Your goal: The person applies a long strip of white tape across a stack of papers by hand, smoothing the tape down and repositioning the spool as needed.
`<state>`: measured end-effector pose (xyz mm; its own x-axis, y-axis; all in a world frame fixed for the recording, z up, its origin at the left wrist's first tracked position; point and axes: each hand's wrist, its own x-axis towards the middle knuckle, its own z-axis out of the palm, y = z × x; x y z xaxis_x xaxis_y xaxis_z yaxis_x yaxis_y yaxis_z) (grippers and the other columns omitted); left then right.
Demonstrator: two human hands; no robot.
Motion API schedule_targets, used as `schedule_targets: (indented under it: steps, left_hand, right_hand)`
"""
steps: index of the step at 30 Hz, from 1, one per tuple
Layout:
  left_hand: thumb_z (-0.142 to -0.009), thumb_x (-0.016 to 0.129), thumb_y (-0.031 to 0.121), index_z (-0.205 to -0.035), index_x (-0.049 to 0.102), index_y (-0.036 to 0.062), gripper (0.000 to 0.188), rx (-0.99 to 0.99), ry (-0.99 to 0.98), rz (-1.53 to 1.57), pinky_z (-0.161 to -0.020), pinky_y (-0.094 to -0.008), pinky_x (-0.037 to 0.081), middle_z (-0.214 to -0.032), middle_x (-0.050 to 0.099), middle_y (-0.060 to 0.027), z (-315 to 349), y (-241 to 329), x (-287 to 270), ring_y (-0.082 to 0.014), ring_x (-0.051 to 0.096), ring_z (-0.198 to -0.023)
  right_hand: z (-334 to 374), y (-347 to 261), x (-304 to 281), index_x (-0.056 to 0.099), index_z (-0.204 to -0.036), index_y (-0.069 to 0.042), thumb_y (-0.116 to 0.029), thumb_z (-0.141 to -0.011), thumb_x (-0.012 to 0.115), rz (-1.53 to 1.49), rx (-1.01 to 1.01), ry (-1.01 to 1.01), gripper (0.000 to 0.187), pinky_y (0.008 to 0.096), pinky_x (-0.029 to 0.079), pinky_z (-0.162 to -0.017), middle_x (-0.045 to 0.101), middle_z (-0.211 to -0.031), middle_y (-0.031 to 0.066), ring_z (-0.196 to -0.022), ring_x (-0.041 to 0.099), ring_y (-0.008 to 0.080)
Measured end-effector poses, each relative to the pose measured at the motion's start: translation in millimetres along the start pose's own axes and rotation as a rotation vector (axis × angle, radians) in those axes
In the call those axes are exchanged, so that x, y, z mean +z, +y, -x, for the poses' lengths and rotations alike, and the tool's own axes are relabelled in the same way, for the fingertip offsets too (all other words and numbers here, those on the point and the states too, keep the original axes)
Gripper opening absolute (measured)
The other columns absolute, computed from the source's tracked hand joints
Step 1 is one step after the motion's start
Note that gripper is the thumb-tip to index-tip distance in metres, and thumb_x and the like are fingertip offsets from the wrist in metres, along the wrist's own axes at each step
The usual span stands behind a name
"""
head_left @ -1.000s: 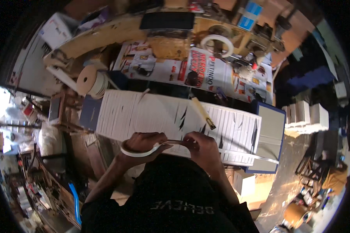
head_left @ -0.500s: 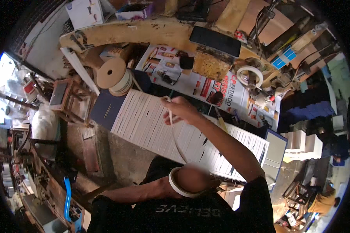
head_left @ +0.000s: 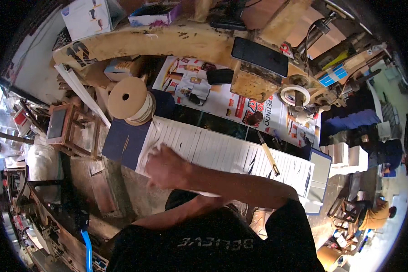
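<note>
My right hand (head_left: 165,167) is at the left end of a long row of white book blocks (head_left: 213,147), packed side by side with thin dark gaps. Its fingers are smeared by motion, so what they hold, if anything, is unclear. Just beyond it stands a cardboard-ended spool (head_left: 130,100) wound with pale ribbon. My left forearm (head_left: 167,217) passes beneath my right forearm, which hides the left hand. A sliver of white shows where the arms cross. A wooden-handled knife (head_left: 269,156) lies across the row's right half.
Dark blue boards (head_left: 122,143) lie at the row's left end. Behind it are a printed sheet (head_left: 190,86), a curved beige machine arm (head_left: 145,43) and a black phone (head_left: 260,56) on a metal block. A white tape roll (head_left: 295,96) sits further right; a wooden stool (head_left: 63,124) stands left.
My right hand has swept left and nearer along the row, from its middle to its left end. The left hand and the white ring around its wrist have become mostly hidden under the right forearm.
</note>
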<state>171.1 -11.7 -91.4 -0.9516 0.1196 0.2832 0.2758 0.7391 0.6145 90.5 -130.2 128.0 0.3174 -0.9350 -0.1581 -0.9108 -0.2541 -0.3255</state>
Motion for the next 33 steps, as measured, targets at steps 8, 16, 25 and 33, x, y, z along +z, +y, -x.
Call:
schedule_targets:
  steps: [8,16,25,33]
  left_hand:
    - [-0.101,0.067,0.025,-0.096,0.066,0.0039,0.021,-0.545,0.003,0.399,-0.066,-0.0476,0.057,-0.085,0.075,-0.0177,-71,19,-143,-0.0400,0.073,-0.074]
    - [-0.100,0.071,0.021,-0.097,0.067,0.0026,0.019,-0.457,-0.092,0.419,-0.063,-0.0386,0.056,-0.082,0.074,-0.0175,-79,9,-146,-0.0303,0.075,-0.072]
    - [-0.092,0.076,0.006,-0.098,0.068,0.0006,0.011,-0.317,-0.062,0.472,-0.067,-0.0390,0.058,-0.094,0.074,-0.0171,-98,15,-125,-0.0304,0.074,-0.081]
    - [-0.078,0.090,0.012,-0.093,0.083,0.0054,0.018,-0.370,0.179,0.427,-0.087,-0.0405,0.061,-0.129,0.072,-0.0148,-111,41,-103,-0.0342,0.064,-0.118]
  right_hand:
    - [135,178,-81,0.065,-0.113,-0.006,-0.034,-0.099,0.068,0.510,0.691,1.140,0.032,0.0563,0.041,-0.098,0.067,-0.116,0.0140,-0.122,0.055,0.0371]
    - [222,112,-24,0.063,-0.116,0.000,-0.022,-0.098,0.067,0.341,0.970,1.130,0.028,0.0583,0.045,-0.098,0.070,-0.105,0.0221,-0.114,0.058,0.0436]
    - [264,-2,113,0.073,-0.109,0.002,-0.002,-0.093,0.073,-0.712,1.061,0.892,0.016,0.0401,0.060,-0.077,0.077,-0.099,0.0170,-0.086,0.076,0.0316]
    - [297,-9,118,0.079,-0.103,0.001,-0.006,-0.089,0.080,-0.750,1.230,0.981,0.016,0.0325,0.056,-0.070,0.077,-0.092,0.0150,-0.078,0.073,0.0193]
